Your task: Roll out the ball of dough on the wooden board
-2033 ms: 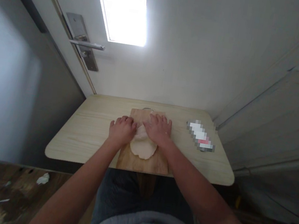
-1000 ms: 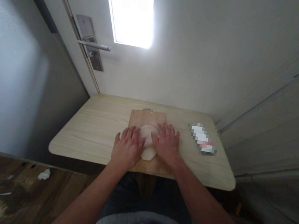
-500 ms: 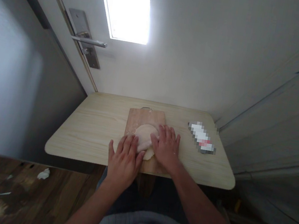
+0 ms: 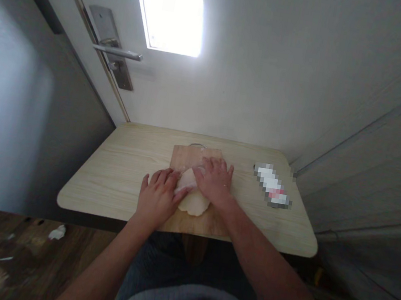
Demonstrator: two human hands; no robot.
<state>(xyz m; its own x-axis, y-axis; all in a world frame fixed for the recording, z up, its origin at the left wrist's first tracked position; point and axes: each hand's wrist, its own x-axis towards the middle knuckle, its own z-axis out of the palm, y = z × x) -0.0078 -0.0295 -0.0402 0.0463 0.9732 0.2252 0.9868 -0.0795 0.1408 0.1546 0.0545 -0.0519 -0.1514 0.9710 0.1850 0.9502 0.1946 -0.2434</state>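
A thin, pale round of dough [image 4: 194, 204] lies on a wooden cutting board [image 4: 188, 155]. Across it slants a whitish, blurred bar that looks like a rolling pin [image 4: 187, 181], its ends hidden under my hands. My left hand [image 4: 158, 195] rests over the lower left end, fingers stretched forward and the thumb pointing in across the dough. Over the upper right end my right hand [image 4: 214, 178] lies flat with its fingers spread. Part of the dough's far edge is covered by the bar and my right hand.
The board rests on a light wood-grain table [image 4: 113, 171] with rounded front corners. A blurred-out phone-like object [image 4: 271, 185] lies to the right. Behind the table stands a white door with a metal handle [image 4: 119, 52]. Scraps [image 4: 57, 232] litter the floor at lower left.
Both hands have shifted away from me and a little to the left, with the bar moving along under them. More of the dough's near edge now shows.
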